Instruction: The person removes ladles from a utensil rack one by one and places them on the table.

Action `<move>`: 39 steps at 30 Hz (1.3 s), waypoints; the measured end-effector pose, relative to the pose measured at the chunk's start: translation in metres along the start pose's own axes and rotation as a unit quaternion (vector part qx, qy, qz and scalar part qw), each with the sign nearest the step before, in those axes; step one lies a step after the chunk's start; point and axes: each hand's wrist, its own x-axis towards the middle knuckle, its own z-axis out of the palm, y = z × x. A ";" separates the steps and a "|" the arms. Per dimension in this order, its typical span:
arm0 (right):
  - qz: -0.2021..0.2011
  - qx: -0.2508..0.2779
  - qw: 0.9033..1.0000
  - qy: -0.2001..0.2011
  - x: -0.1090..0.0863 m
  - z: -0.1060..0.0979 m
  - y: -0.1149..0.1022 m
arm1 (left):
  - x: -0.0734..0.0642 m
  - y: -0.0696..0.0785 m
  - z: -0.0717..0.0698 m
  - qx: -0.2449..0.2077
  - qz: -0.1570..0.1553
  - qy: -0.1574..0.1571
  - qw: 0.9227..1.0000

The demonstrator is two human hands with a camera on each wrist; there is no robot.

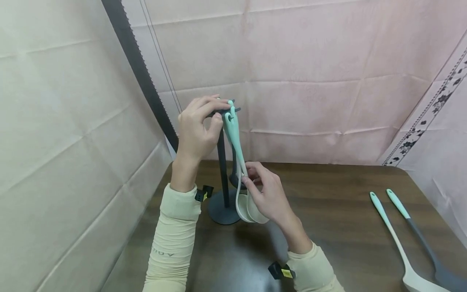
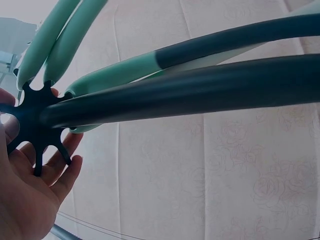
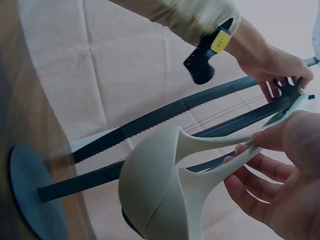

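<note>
Your left hand (image 1: 197, 129) grips the rack (image 1: 221, 162) at its hooked top, fingers bent. Your right hand (image 1: 265, 190) pinches the stems of two pale ladles (image 3: 150, 172) hanging there, thumb against fingers.

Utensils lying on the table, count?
2: pale utensil and, right of it, dark utensil, both on the right of the table. Others may be hidden.

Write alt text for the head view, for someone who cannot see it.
A person's left hand grips the top of a dark utensil stand while the right hand holds two pale, mint-handled ladles hanging there. A pale utensil and a dark utensil, both mint-handled, lie at right on the wooden table.
</note>
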 end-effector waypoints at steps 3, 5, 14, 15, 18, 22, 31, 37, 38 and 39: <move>-0.006 -0.001 1.000 -0.006 0.001 -0.003 -0.002 | 0.001 0.000 -0.001 -0.002 0.003 0.002 1.000; -0.007 -0.002 1.000 -0.008 0.001 -0.005 -0.003 | 0.001 0.000 -0.001 -0.002 0.004 0.004 1.000; -0.003 -0.002 1.000 -0.007 0.000 -0.007 -0.003 | 0.001 0.000 -0.001 -0.002 0.008 0.005 1.000; -0.003 -0.001 1.000 -0.006 0.000 -0.007 -0.003 | 0.001 0.000 -0.001 -0.002 0.008 0.005 1.000; -0.004 0.001 1.000 -0.002 0.000 -0.007 -0.003 | 0.001 0.001 -0.001 -0.004 0.009 0.008 1.000; -0.004 0.002 1.000 0.000 0.000 -0.007 -0.003 | 0.002 0.001 -0.001 -0.006 0.008 0.010 1.000; 0.001 -0.007 1.000 0.000 0.000 -0.009 -0.004 | 0.000 -0.002 0.000 -0.005 0.012 0.006 1.000; -0.005 -0.008 1.000 0.003 -0.001 -0.011 -0.004 | 0.001 -0.001 0.000 -0.006 0.013 0.005 1.000; -0.006 -0.006 1.000 0.003 -0.001 -0.011 -0.004 | 0.001 -0.001 0.000 -0.005 0.012 0.005 1.000; -0.007 -0.004 1.000 0.003 -0.001 -0.011 -0.004 | 0.000 -0.001 0.000 -0.005 0.011 0.006 1.000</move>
